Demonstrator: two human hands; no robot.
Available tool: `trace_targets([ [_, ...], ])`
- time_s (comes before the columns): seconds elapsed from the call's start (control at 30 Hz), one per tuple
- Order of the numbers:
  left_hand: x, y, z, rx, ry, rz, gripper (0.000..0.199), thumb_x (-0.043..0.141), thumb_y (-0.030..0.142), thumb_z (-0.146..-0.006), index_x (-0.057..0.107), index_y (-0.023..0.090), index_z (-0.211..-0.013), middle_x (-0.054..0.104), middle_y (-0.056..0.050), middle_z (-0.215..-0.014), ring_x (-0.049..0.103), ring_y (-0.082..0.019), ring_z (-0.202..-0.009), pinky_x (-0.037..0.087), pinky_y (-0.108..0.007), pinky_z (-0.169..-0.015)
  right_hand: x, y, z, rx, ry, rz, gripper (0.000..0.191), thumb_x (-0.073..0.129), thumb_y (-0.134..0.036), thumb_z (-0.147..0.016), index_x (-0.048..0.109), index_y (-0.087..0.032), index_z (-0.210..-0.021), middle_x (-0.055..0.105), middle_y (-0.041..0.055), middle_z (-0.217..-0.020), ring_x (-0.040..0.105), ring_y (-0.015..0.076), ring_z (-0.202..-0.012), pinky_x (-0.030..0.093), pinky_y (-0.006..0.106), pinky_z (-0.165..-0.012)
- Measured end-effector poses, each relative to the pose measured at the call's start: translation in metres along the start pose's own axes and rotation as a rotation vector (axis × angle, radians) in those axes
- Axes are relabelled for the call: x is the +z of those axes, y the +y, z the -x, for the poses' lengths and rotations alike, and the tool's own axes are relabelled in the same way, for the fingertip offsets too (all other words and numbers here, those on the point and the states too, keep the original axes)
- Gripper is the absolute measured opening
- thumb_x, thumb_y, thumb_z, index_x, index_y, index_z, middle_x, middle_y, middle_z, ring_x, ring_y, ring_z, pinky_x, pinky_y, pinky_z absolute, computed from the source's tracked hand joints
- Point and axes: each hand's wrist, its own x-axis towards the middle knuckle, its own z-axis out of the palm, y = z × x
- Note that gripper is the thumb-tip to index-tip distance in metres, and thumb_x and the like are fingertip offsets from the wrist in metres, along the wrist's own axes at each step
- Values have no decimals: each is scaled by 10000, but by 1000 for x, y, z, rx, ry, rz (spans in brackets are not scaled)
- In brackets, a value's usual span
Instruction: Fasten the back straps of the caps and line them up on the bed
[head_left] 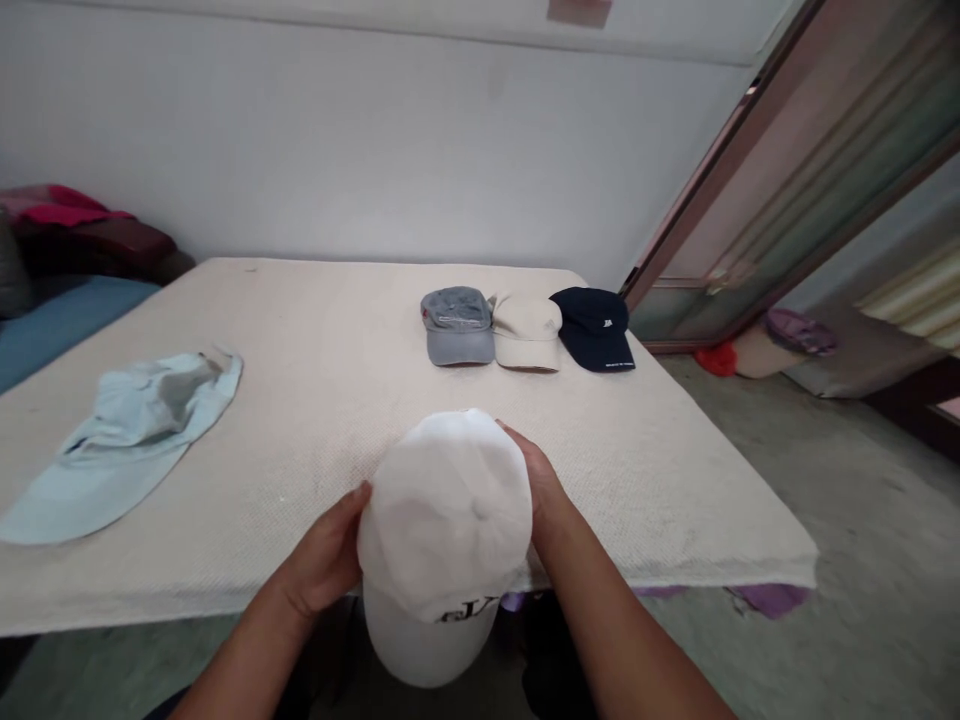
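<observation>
A white baseball cap (450, 520) with dark lettering on its front is held up at the near edge of the table, brim pointing down toward me. My left hand (330, 550) grips its left side, and my right hand (536, 485) grips its right side; the fingers are partly hidden by the cap. Farther back, a grey cap (457, 328), a beige cap (526, 332) and a navy cap (596, 330) sit side by side, brims facing me. At the left lies a crumpled pale blue cap (139, 430), its brim toward the lower left.
A cream textured cloth covers the table (322, 330), which stands against a white wall (375, 150). To the right are a glass-panelled door frame (697, 180) and grey floor (862, 480). Pink and blue fabric (75, 310) lies beyond the table's left edge.
</observation>
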Motion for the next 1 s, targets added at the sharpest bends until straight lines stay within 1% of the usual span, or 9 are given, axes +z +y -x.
trace_targets([
  [0.1,1,-5,-5,-25,58,12,249,580,300,-826,733,128,-922,761,-108,-805,706,-255,-821,512,-363,-855,0,-3,-3,45,14,-7,261,535,-426,-797,642,-203,-882,680,50,-746,621,218,-747,471,322,-626],
  [0.2,8,0,-12,46,99,55,302,528,325,-859,709,139,-1013,762,-109,-815,696,-277,-885,504,-403,-884,1,-3,-3,16,23,-53,227,540,-376,-796,648,-199,-889,691,39,-765,624,213,-768,478,323,-656],
  [0.4,11,19,-27,237,4,183,363,445,335,-899,653,170,-1146,760,-101,-901,671,-283,-970,503,-406,-900,-1,3,5,-46,14,-138,194,596,-356,-770,650,-170,-770,675,16,-701,605,164,-677,465,273,-678],
  [0.5,9,26,-34,342,-25,230,375,396,299,-916,637,177,-1176,758,-95,-926,655,-271,-1010,488,-398,-923,1,6,17,-2,-79,-120,240,584,-392,-789,649,-162,-769,666,10,-700,585,142,-646,453,255,-672],
  [0.6,6,33,-37,447,-36,268,389,367,264,-921,604,212,-1225,755,-78,-950,650,-256,-1022,479,-394,-935,4,4,30,4,-194,-32,217,624,-335,-756,655,-163,-886,683,35,-804,599,166,-714,453,279,-701],
  [0.7,-1,41,-38,516,18,302,410,348,258,-922,568,234,-1268,756,-71,-945,660,-251,-1003,484,-398,-928,4,2,38,29,-371,63,404,709,-242,-654,620,-170,-1040,674,63,-938,607,186,-782,462,301,-710],
  [0.8,-8,47,-37,529,77,300,416,349,262,-920,549,252,-1284,760,-67,-927,680,-249,-957,514,-388,-889,0,4,36,82,-479,177,498,747,-264,-621,592,-162,-1083,650,64,-939,598,157,-705,470,259,-593],
  [0.9,-7,48,-36,528,92,287,405,359,236,-917,557,275,-1268,767,-49,-890,709,-233,-861,561,-349,-804,-4,6,29,37,-444,214,487,760,-318,-619,598,-147,-1046,628,43,-851,554,117,-585,427,208,-462],
  [1.0,5,41,-36,544,82,289,365,352,227,-928,604,232,-1191,768,-53,-820,721,-194,-696,591,-281,-670,-9,1,25,-87,-352,200,466,753,-321,-639,603,-152,-1046,621,30,-808,531,103,-550,402,192,-429],
])
